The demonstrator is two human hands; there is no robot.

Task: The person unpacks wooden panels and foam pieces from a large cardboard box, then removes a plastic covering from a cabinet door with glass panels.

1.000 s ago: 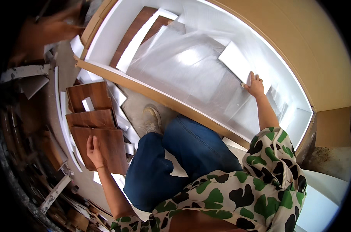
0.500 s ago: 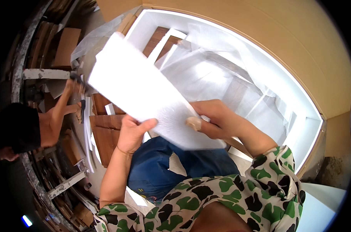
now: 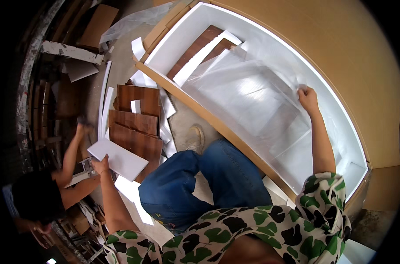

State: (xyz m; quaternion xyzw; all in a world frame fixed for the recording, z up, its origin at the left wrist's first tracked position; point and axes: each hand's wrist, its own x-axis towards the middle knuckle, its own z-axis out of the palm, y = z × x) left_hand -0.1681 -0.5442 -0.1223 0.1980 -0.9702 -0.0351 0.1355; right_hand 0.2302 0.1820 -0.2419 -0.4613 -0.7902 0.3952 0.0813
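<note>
My left hand (image 3: 101,165) is closed on the near edge of a flat white foam board (image 3: 120,159), held at the left above dark brown wooden boards. At the right, my right hand (image 3: 309,99) reaches into a long carton and pinches clear plastic film (image 3: 257,81). The film covers much of the carton's inside, with a pale, shiny surface beneath it. White foam (image 3: 297,46) lines the carton's walls. At its far left end lie brown wooden boards (image 3: 189,55) with a white foam strip (image 3: 204,55) across them.
The cardboard carton's near edge (image 3: 217,125) runs diagonally past my knees. Brown boards (image 3: 136,132) and white foam scraps lie on the floor to the left. Another person (image 3: 35,193) works at far left, beside a rack (image 3: 72,53) stacked with panels. A tall cardboard flap (image 3: 341,53) rises behind.
My right hand has let go of the white foam board and moved right to the plastic film. The left hand has carried the board left, away from the carton.
</note>
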